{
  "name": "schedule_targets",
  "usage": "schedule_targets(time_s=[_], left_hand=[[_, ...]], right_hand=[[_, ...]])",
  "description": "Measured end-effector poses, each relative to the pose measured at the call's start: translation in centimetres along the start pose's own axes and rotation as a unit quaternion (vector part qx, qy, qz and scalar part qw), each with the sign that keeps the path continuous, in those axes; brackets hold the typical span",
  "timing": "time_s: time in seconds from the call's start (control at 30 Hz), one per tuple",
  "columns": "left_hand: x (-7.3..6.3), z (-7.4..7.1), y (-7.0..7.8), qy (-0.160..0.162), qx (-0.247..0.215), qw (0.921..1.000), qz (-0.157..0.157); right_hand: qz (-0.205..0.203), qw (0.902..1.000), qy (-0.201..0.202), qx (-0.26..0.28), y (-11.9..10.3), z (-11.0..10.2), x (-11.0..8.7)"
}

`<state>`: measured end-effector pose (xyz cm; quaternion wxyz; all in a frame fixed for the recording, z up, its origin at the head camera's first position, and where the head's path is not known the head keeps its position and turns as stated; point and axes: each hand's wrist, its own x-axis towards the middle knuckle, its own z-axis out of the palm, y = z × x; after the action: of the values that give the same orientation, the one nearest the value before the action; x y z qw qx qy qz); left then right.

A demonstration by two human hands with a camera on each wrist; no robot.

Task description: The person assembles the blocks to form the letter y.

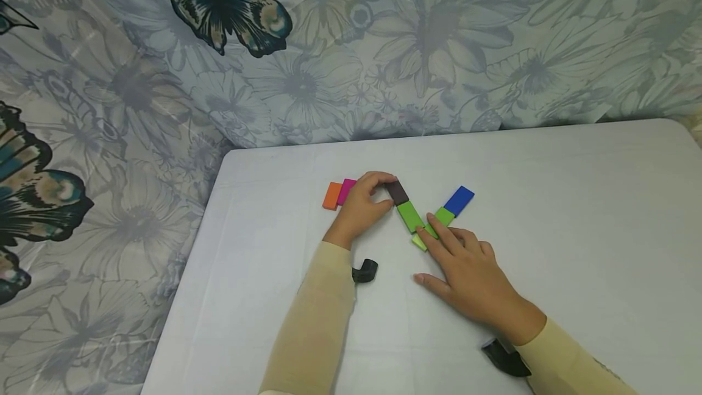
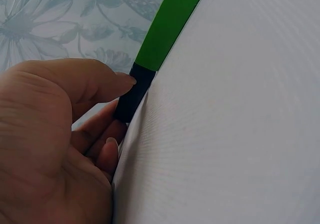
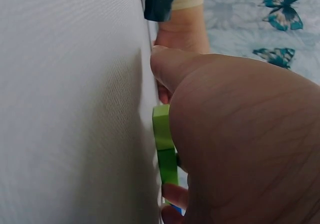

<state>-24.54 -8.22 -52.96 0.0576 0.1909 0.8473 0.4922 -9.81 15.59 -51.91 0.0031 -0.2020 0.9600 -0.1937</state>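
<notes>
My left hand (image 1: 362,206) pinches a dark brown block (image 1: 397,192) between thumb and fingers. In the left wrist view that dark block stands end to end with a green block (image 2: 167,28). My right hand (image 1: 471,273) lies with fingers extended, index and middle fingertips touching the green blocks (image 1: 430,230) where two slanting rows meet in a V. A light green block (image 1: 419,242) pokes out below that corner. The right-hand row runs up to a blue block (image 1: 459,201). Part of the light green block also shows past the palm in the right wrist view.
Beyond the left hand lie an orange block (image 1: 331,195) and a magenta block (image 1: 346,191), side by side. A white-covered table (image 1: 274,212) bears everything, with patterned butterfly cloth (image 1: 340,66) behind it. Black wrist-camera parts (image 1: 365,271) jut from each sleeve.
</notes>
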Motion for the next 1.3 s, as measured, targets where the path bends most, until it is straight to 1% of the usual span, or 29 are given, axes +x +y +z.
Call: schedule_targets(time_s=[0.2,0.4,0.6,0.8,0.9,1.07,1.17,1.3], left_hand=[[0.0,0.0,0.5,-0.001,0.004,1.0000,-0.002],[0.0,0.0,0.8,0.001,0.005,1.0000,-0.002],[-0.1,0.2,0.6,0.006,0.001,1.0000,-0.001],[-0.4,0.4,0.5,0.014,-0.003,0.9998,-0.011],[-0.6,0.4,0.7,0.027,-0.012,0.9993,-0.020],[-1.0,-0.1,1.3,0.068,-0.038,0.9964,-0.035],[-1.2,-0.6,1.7,0.085,-0.066,0.9937,-0.028],[-1.8,-2.0,1.7,0.114,-0.070,0.9910,-0.007]], right_hand=[[-0.001,1.0000,0.005,0.002,0.0,-0.2,-0.1],[-0.003,1.0000,0.008,0.000,0.0,-0.2,-0.2],[-0.004,1.0000,0.005,0.003,0.2,-0.2,-0.3],[-0.014,0.9998,0.012,0.005,0.5,0.2,-0.3],[-0.017,0.9997,0.014,0.007,0.5,0.3,-0.4],[-0.020,0.9997,0.016,0.008,0.3,0.1,-0.5],[-0.016,0.9997,0.015,0.009,0.3,-0.3,-0.7],[-0.013,0.9998,0.011,0.009,0.1,-0.5,-0.8]])
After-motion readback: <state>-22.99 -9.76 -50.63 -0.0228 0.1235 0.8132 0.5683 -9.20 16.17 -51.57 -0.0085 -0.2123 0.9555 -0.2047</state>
